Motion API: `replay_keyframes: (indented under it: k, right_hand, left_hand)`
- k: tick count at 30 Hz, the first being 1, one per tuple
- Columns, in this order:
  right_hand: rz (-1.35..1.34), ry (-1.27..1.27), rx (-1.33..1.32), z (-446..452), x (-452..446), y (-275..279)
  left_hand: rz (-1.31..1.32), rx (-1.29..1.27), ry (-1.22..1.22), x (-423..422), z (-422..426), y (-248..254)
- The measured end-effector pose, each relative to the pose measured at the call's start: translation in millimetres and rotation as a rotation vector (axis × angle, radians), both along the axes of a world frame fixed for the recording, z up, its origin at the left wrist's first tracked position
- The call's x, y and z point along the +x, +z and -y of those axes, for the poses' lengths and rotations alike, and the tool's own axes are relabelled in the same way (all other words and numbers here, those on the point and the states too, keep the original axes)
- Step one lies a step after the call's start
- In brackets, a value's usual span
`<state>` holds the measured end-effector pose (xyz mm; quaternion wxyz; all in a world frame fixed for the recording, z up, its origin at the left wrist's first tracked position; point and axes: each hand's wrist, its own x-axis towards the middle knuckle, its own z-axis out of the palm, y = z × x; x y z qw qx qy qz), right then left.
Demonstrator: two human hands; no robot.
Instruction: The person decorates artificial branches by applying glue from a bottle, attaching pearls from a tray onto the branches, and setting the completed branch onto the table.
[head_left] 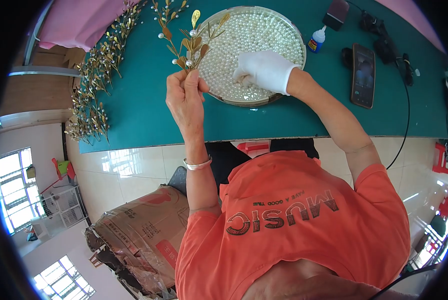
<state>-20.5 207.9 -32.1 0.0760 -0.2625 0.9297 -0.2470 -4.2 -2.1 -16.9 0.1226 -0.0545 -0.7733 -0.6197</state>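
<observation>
My left hand (186, 97) is closed on the stem of a golden branch (186, 47) with leaves and white pearls, held upright at the left rim of a round tray. The tray (304, 47) is full of small, shiny pearl beads (254, 30). In a white glove, my right hand (264, 72) reaches over the beads right of the middle, its fingers bent down and pressed together at them. Whatever lies between those fingertips is too small to make out.
Several golden branches (91, 90) lie along the table's left end. Right of the tray are a small glue bottle (316, 40), a dark block (336, 14), a phone (363, 75) and black cables (381, 47). A cardboard box (139, 230) stands below the green table (149, 110).
</observation>
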Motion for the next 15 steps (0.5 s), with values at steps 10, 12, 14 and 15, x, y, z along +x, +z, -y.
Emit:
replay_keyframes:
  k: [10,12,14,15]
  right_hand:
    - [-0.036,-0.201,-0.52,-27.0,4.0,24.2]
    - [-0.059,-0.21,-0.598,-30.2,4.8,24.2]
    - [-0.015,-0.222,-0.674,-32.7,4.0,23.0]
    - [0.034,-0.234,-0.75,-33.8,3.5,23.8]
  left_hand:
    - [0.008,-0.002,-0.006,0.5,-4.3,3.4]
    - [0.007,0.003,-0.011,1.2,-6.4,4.0]
    - [0.023,0.009,-0.018,1.4,-8.2,5.2]
    - [0.017,0.01,-0.018,1.6,-8.9,5.3]
